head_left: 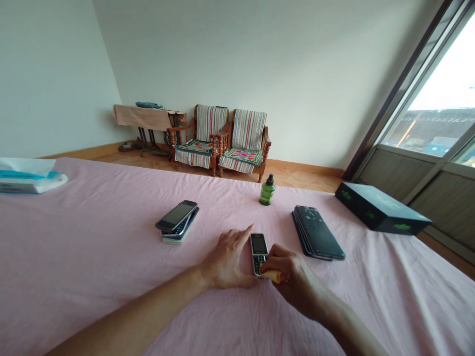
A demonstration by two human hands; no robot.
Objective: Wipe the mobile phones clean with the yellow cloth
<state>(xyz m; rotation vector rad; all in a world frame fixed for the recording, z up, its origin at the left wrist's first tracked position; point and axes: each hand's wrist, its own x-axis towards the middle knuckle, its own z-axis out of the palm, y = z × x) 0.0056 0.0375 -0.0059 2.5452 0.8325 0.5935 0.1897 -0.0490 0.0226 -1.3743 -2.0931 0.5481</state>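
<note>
A small black keypad phone (258,251) lies flat on the pink cloth (92,247). My left hand (229,261) rests against the phone's left edge, with the forefinger stretched along it and the thumb at its near end. My right hand (287,269) is closed round a small yellowish pad (270,274) and presses it on the phone's lower part.
A stack of small phones (177,221) lies to the left, a stack of dark smartphones (317,232) to the right. A green bottle (266,190) stands behind. A black box (382,207) sits far right, a tissue pack (27,175) far left. Two wooden chairs (222,141) stand by the wall.
</note>
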